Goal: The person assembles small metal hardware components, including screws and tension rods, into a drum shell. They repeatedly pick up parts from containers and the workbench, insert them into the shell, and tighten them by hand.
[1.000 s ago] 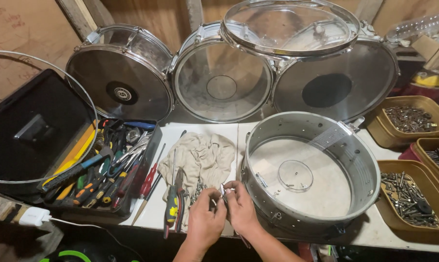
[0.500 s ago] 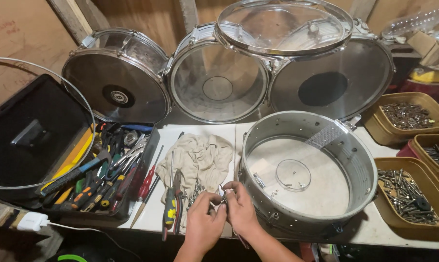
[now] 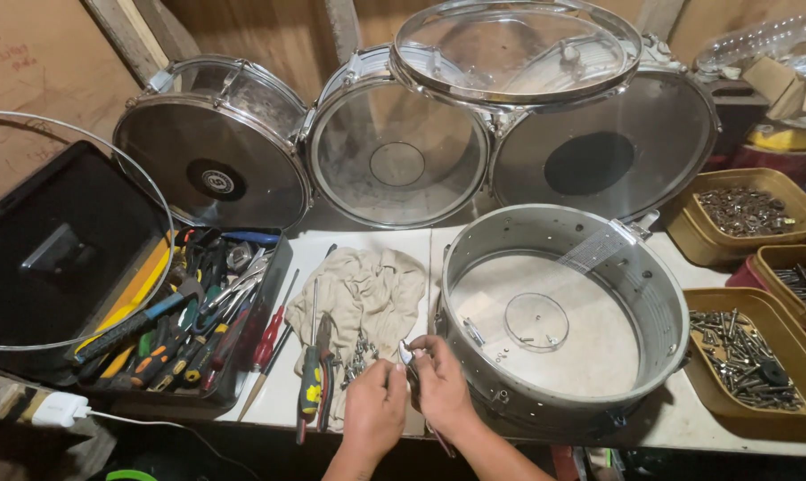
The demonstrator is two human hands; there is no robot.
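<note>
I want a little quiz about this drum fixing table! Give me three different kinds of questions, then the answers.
1. True or false: the metal drum shell lies flat on the table with its open side up.
2. Which lies right of the shell? A) toolbox B) trays of metal hardware C) cloth
3. Fill in: both hands meet at the shell's near-left ____.

Key:
1. True.
2. B; the trays of metal hardware are right of it, the open toolbox and beige cloth left.
3. Rim; the left hand and right hand pinch a small metal part there.

Small metal part (image 3: 406, 356) between left hand (image 3: 373, 411) and right hand (image 3: 442, 387), too tiny to identify
</note>
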